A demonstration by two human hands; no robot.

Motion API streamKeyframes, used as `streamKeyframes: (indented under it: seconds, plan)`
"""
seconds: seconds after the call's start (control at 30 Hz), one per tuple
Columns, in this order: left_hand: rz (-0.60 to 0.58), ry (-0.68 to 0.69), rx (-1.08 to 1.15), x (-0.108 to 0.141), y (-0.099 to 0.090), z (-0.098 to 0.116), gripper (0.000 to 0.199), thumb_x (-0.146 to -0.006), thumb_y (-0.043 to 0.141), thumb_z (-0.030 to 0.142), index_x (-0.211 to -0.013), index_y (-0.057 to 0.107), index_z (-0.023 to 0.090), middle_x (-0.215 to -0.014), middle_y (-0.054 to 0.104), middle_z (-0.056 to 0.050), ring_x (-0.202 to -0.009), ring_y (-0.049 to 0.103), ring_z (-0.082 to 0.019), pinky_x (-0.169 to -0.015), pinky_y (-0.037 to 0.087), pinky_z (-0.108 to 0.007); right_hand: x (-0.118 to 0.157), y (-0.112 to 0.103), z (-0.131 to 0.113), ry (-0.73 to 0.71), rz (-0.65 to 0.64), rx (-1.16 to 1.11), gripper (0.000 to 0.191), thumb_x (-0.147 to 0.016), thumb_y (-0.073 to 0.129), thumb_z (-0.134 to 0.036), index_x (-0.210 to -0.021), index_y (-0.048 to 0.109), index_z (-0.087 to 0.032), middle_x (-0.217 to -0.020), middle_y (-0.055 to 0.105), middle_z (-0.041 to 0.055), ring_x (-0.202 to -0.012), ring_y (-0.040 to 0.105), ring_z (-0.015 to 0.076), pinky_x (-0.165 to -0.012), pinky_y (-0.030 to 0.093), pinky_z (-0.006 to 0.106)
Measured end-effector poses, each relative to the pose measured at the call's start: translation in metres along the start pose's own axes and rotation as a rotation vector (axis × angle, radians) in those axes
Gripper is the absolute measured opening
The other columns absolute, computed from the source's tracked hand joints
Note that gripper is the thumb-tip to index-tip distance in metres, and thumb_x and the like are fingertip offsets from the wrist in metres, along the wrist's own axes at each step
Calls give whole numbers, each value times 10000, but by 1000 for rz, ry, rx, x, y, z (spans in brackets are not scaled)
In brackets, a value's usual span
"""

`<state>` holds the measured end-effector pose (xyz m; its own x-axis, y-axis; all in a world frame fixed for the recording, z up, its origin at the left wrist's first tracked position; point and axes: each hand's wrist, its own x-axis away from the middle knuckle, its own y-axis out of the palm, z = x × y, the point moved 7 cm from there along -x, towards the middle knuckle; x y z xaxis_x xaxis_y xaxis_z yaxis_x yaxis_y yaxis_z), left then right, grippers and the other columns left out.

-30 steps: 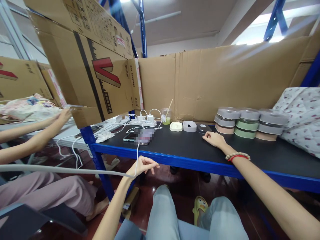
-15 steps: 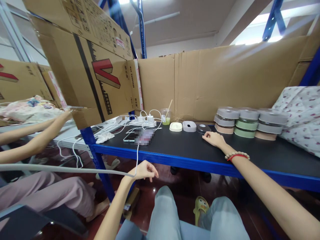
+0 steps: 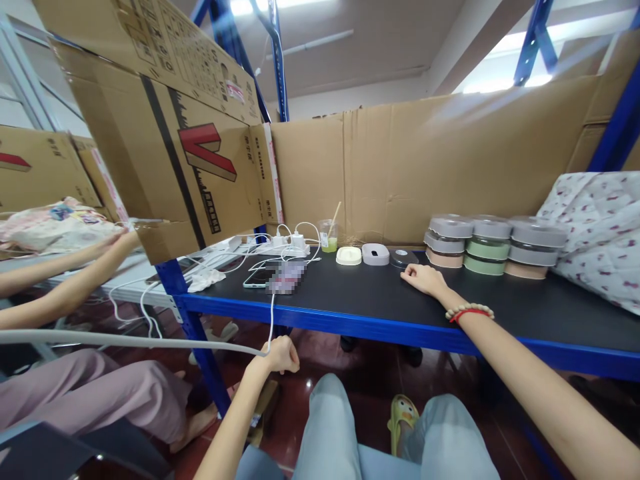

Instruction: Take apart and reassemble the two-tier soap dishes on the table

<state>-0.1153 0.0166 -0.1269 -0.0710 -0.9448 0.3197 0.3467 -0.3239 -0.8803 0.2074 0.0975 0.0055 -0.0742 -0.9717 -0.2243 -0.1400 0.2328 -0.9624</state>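
Note:
My left hand (image 3: 283, 355) hangs in front of the table's edge with its fingers curled in, and nothing shows in it. A white cable (image 3: 271, 327) runs down from the table past that wrist. On the black tabletop (image 3: 345, 297) rests my right hand (image 3: 423, 279), fingers folded under and no object visible in them. It lies just in front of a dark round-cornered container (image 3: 403, 258). To the left of that sit a grey container (image 3: 375, 254) and a cream one (image 3: 349, 255). Stacked grey, green and peach containers (image 3: 485, 248) stand to the right.
Two phones, one blurred (image 3: 286, 277), lie at the left beside a white power strip (image 3: 295, 249) and tangled cables. A cup of green drink (image 3: 329, 241) stands behind. Cardboard walls (image 3: 410, 167) enclose the table. A patterned cloth bundle (image 3: 595, 233) sits right; another person's arms (image 3: 75, 293) reach in left.
My left hand has dropped slightly and moved left, its fingers closing from a loose, half-open pose. My right hand stays on the table. The whole view has shifted a little.

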Motion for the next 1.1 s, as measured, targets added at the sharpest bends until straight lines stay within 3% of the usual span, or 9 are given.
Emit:
streamKeyframes:
  seconds: [0.27, 0.5, 0.7, 0.97, 1.1]
  plan:
    - [-77, -90, 31, -15, 30, -25, 118, -580, 566, 36, -588, 655, 113, -435, 503, 7, -531, 594, -158, -537, 454, -196, 0, -1, 0, -6, 9, 5, 211, -815, 455, -319, -784, 644, -230, -881, 676, 18, -864, 610, 188, -633, 393, 241]
    - [-68, -74, 71, -15, 23, -28, 137, -633, 544, 44, -594, 650, 120, -555, 583, -1, -511, 572, -101, -521, 441, -155, 0, 0, 0, -5, 5, 6, 212, -823, 449, -325, -793, 639, -234, -893, 676, 17, -882, 609, 193, -645, 393, 248]
    - [-48, -113, 60, -15, 24, -30, 119, -615, 541, 36, -594, 642, 97, -466, 528, -3, -476, 566, -123, -503, 451, -173, 0, 0, 0, -5, -11, 10, 219, -836, 446, -330, -823, 639, -228, -913, 675, 24, -903, 605, 196, -658, 392, 250]
    - [-14, -88, 75, -14, 20, -28, 89, -646, 584, 67, -613, 653, 112, -560, 589, -14, -505, 573, -102, -499, 438, -143, 1, -1, -1, -5, -13, 14, 221, -836, 444, -324, -822, 643, -232, -921, 675, 18, -906, 606, 192, -657, 397, 247]
    - [8, -80, 88, -12, 17, -27, 164, -698, 509, 51, -609, 635, 105, -629, 623, -26, -456, 532, -70, -457, 412, -130, 0, -1, 0, -7, -11, 10, 225, -837, 441, -326, -823, 644, -229, -918, 675, 25, -905, 607, 196, -658, 398, 250]
